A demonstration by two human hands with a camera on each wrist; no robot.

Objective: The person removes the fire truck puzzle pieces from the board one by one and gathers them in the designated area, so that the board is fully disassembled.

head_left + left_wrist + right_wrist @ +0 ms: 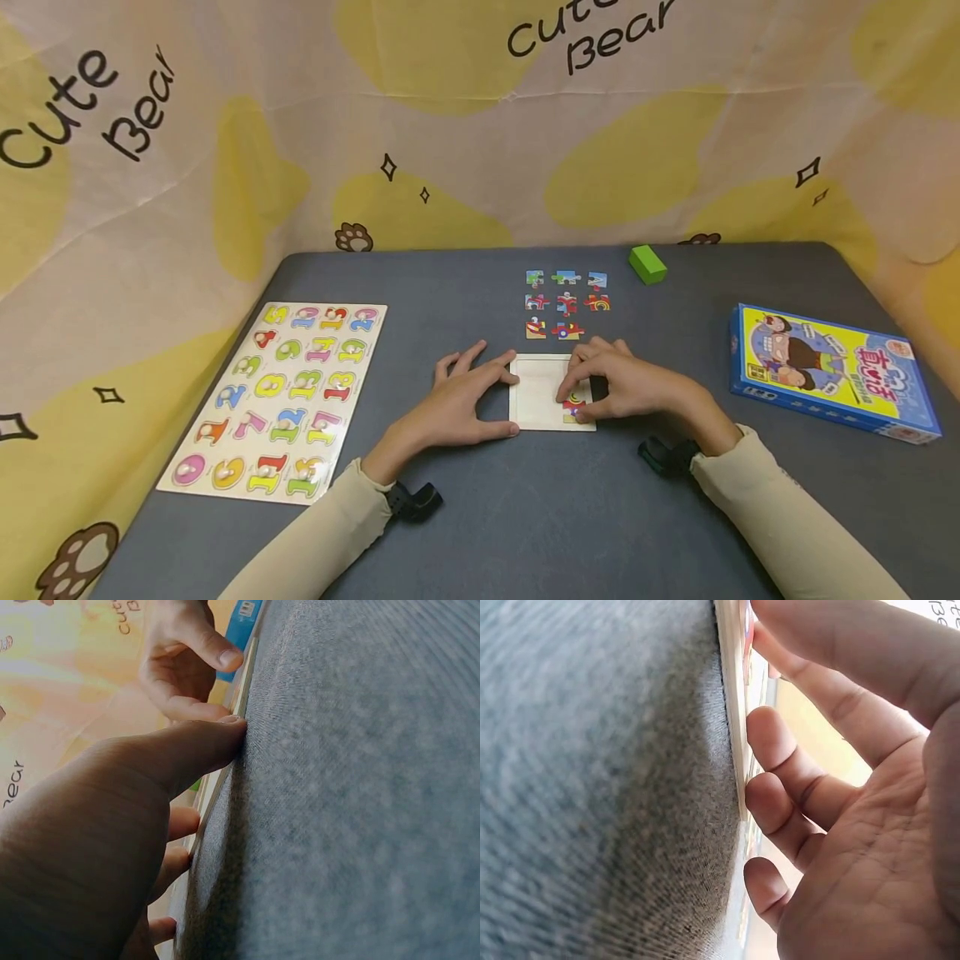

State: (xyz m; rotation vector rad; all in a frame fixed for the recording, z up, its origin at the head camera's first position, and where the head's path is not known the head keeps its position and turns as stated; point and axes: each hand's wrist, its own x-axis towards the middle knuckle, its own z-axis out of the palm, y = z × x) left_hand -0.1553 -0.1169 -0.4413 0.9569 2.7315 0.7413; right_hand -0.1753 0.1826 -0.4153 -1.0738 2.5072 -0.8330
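A shallow white puzzle tray (536, 392) lies flat on the table. My left hand (461, 404) touches its left edge, thumb and fingers spread; the left wrist view shows that thumb (217, 739) against the rim. Over the tray's right side, my right hand (622, 379) pinches a red and yellow jigsaw piece (574, 400) between thumb and index finger, at the lower right corner. Fingers cover part of the piece. Its red edge (748, 649) shows beside the tray rim in the right wrist view. Several more jigsaw pieces (567, 303) lie in rows beyond the tray.
A number board (288, 400) with colourful knobbed numerals lies at the left. A green block (647, 265) stands near the far edge. The blue and yellow box (832, 371) lies at the right. Behind the grey table (480, 533) hangs a patterned cloth (465, 108).
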